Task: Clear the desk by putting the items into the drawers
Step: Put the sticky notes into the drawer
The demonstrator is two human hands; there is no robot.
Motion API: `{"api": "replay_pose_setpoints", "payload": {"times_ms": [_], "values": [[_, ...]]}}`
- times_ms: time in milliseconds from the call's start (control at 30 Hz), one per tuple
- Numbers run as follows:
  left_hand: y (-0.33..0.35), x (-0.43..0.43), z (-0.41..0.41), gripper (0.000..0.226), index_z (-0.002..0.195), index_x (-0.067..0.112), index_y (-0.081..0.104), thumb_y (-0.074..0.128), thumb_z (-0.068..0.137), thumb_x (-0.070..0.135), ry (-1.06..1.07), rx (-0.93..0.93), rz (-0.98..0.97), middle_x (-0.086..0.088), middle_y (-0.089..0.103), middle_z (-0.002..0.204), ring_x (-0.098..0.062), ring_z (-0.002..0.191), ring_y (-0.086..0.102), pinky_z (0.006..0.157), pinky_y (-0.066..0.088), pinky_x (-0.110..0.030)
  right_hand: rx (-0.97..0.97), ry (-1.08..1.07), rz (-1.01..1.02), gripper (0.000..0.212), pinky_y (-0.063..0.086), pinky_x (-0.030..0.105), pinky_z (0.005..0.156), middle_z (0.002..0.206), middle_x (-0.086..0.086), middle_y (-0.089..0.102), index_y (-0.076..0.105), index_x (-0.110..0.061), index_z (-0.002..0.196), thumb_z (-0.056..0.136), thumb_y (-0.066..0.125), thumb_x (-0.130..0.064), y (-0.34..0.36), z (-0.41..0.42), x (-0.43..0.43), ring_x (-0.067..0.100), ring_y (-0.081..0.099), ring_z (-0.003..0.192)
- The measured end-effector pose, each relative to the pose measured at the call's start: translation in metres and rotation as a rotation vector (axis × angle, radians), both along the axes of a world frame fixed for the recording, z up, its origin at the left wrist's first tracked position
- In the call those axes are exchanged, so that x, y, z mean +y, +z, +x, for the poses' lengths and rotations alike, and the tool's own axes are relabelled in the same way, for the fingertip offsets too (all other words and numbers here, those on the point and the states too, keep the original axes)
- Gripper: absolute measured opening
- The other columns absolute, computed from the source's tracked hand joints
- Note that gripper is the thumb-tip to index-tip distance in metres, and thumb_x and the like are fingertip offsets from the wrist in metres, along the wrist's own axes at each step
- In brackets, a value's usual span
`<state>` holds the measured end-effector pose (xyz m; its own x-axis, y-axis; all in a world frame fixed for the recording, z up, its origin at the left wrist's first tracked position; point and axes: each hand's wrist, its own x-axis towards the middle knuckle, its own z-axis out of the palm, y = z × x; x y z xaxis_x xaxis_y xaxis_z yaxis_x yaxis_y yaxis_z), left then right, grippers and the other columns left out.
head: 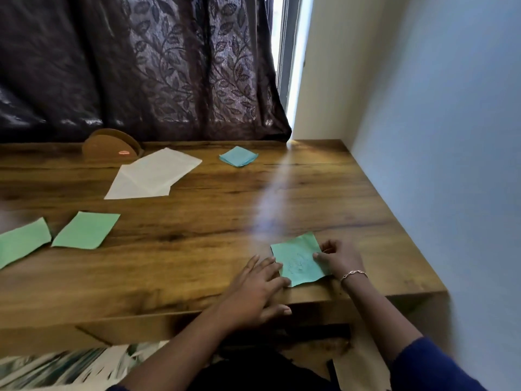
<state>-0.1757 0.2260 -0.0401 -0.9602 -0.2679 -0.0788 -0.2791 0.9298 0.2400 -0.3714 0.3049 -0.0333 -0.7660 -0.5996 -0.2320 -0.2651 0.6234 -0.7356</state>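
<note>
We find a green note point(300, 261) lying on the desk point(197, 227) at lower right of the frame, near the front edge. The right hand point(339, 258) pinches its right edge between thumb and curled fingers. The left hand point(253, 289) lies flat, fingers spread, fingertips on the note's left edge, gripping nothing. Two green sheets point(84, 230) lie at left, white papers point(153, 173) and a blue pad point(238, 156) at upper centre. Below, an open drawer point(70, 365) shows blurred papers.
</note>
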Motion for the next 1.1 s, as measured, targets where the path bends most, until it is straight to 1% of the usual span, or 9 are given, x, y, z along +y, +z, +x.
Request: {"api": "replay_pose_setpoints", "payload": {"times_ms": [167,333,467,600,733,867,967,1033,1100], "values": [[0.005,0.018,0.010,0.057,0.139,0.030,0.034,0.043,0.089,0.056,0.056,0.007,0.023,0.003,0.016,0.156,-0.012,0.144,0.001,0.114,-0.012,-0.029,0.170,0.076,0.119,0.012,0.036,0.023,0.066,0.084,0.001,0.063,0.065,-0.013,0.085,0.077,0.071,-0.019,0.006,0.015,0.022,0.018,0.057,0.080],[0.007,0.023,0.011,0.057,0.140,0.031,0.032,0.044,0.089,0.054,0.099,-0.009,0.034,0.004,0.015,0.156,-0.013,0.144,0.000,0.116,-0.008,-0.033,0.238,0.090,0.172,0.014,0.039,0.025,0.069,0.096,0.003,0.067,0.060,-0.017,0.088,0.079,0.069,-0.023,0.008,0.021,0.025,0.021,0.060,0.092],[0.008,0.020,0.011,0.059,0.141,0.030,0.031,0.041,0.090,0.056,0.139,0.033,0.041,0.005,0.013,0.156,-0.011,0.144,-0.001,0.115,-0.008,-0.031,0.266,0.052,0.117,0.023,0.041,0.029,0.071,0.099,0.008,0.067,0.061,-0.013,0.096,0.081,0.066,-0.030,0.010,0.016,0.021,0.026,0.061,0.094],[0.018,-0.002,0.012,0.060,0.142,0.027,0.028,0.037,0.091,0.056,0.180,0.077,0.025,0.005,0.015,0.156,-0.009,0.144,0.001,0.116,-0.006,-0.030,0.317,0.039,0.012,0.015,0.045,0.031,0.070,0.092,0.009,0.069,0.063,-0.011,0.090,0.082,0.066,-0.024,0.023,0.011,0.002,0.025,0.062,0.086],[0.024,-0.045,0.007,0.064,0.144,0.024,0.025,0.037,0.091,0.056,0.236,0.097,-0.001,0.003,0.015,0.156,-0.010,0.144,0.003,0.115,-0.005,-0.028,0.336,0.138,-0.037,0.012,0.040,0.027,0.067,0.088,0.009,0.069,0.066,-0.010,0.088,0.081,0.067,-0.019,0.041,0.003,-0.039,0.025,0.063,0.085],[0.031,-0.098,-0.004,0.068,0.146,0.019,0.022,0.039,0.091,0.055,0.277,0.088,0.006,0.000,0.014,0.156,-0.011,0.144,0.005,0.115,-0.003,-0.026,0.334,0.245,-0.041,0.008,0.034,0.025,0.054,0.078,0.005,0.062,0.061,-0.016,0.076,0.081,0.067,-0.015,0.055,-0.006,-0.096,0.019,0.055,0.073],[0.034,-0.136,-0.013,0.069,0.146,0.017,0.022,0.039,0.091,0.055,0.283,0.064,0.019,-0.001,0.012,0.157,-0.013,0.144,0.003,0.116,-0.002,-0.029,0.288,0.272,-0.022,0.029,0.048,0.031,0.064,0.073,0.002,0.059,0.050,-0.026,0.060,0.081,0.067,-0.016,0.056,-0.014,-0.144,0.019,0.055,0.070],[0.034,-0.161,-0.019,0.070,0.147,0.016,0.021,0.039,0.091,0.055,0.298,0.043,0.028,-0.002,0.011,0.157,-0.014,0.145,0.003,0.116,0.000,-0.029,0.252,0.274,0.009,0.030,0.053,0.037,0.072,0.072,0.002,0.060,0.049,-0.028,0.059,0.081,0.067,-0.016,0.053,-0.019,-0.174,0.019,0.057,0.070],[0.035,-0.184,-0.025,0.072,0.147,0.014,0.018,0.039,0.091,0.055,0.314,0.025,0.022,-0.003,0.009,0.157,-0.016,0.145,0.003,0.116,0.003,-0.030,0.204,0.272,0.035,0.025,0.053,0.035,0.071,0.071,0.003,0.060,0.053,-0.022,0.062,0.082,0.066,-0.015,0.052,-0.025,-0.198,0.017,0.058,0.069]]}}
